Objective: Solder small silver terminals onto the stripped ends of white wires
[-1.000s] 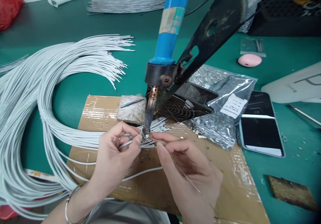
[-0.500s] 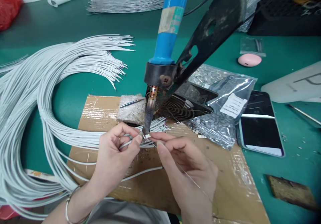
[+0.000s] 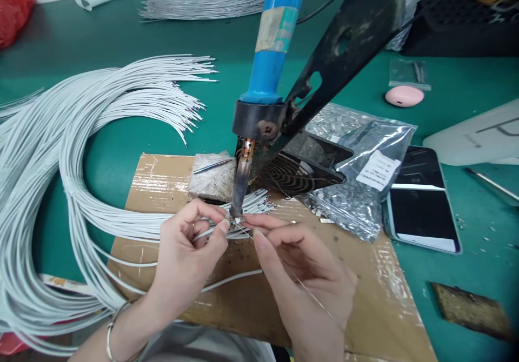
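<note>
My left hand (image 3: 197,248) pinches a white cable (image 3: 200,235) close to its end, just below the soldering iron's dark tip. Between the thumb and index finger of my right hand (image 3: 304,270) runs a thin strand of solder wire (image 3: 308,292), which trails down across the palm. A small pale metal piece (image 3: 238,220) sits at the meeting point of both hands' fingertips, by the tip. The blue-handled soldering iron (image 3: 271,54) points downward, clamped in a black metal stand (image 3: 336,54). Behind my fingers lies a bundle of white cables (image 3: 138,226) with stripped ends.
A cardboard sheet (image 3: 365,297) lies under my hands. Beyond it are a fibrous pad (image 3: 211,175), a plastic bag of small metal parts (image 3: 365,189), a phone (image 3: 421,210) and a pink oval case (image 3: 404,96). More cables (image 3: 32,162) curve along the left.
Both hands stay at the iron's tip. My right hand has shifted very slightly to the right and downward, and the small metal piece looks slightly turned.
</note>
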Demonstrator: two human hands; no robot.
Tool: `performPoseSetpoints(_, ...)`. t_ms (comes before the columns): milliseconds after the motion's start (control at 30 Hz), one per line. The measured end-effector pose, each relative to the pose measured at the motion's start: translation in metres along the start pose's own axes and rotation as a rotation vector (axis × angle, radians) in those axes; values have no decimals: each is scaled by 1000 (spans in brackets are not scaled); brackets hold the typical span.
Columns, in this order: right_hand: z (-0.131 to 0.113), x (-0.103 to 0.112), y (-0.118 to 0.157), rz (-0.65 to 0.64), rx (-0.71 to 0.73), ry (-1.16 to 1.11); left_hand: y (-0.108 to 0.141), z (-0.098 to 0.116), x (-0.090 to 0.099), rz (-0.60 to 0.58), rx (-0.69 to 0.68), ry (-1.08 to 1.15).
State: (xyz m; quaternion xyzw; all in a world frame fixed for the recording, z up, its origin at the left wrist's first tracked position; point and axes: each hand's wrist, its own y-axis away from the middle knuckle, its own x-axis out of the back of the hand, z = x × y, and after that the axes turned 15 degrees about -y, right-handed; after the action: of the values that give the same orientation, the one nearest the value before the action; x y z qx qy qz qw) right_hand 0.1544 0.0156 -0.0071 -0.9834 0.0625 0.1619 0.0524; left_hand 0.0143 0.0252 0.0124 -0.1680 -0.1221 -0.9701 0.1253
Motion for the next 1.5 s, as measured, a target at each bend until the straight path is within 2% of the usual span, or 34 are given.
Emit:
performPoseSetpoints(167, -1, -3, 1, 38, -16, 6, 1, 0, -1, 11, -25, -17)
performPoseSetpoints(467, -2, -4, 0, 23, 16, 39, 4, 0, 0, 37, -30, -46)
performPoseSetpoints(700, -7, -13, 1, 120, -37, -2, 2, 1, 0, 19, -27, -20)
performPoseSetpoints(867, -5, -10, 1, 72, -5, 8, 2, 1, 1, 16, -32, -31)
performPoseSetpoints(1133, -11, -15, 2, 130, -52, 9, 2, 5, 3, 8, -13, -32)
performPoseSetpoints(1367, -4, -10, 0, 85, -7, -6, 1, 6, 4, -12, 0, -33)
performPoseSetpoints(1500, -5, -10, 1, 109, -31, 9, 3, 2, 4, -18, -10, -25)
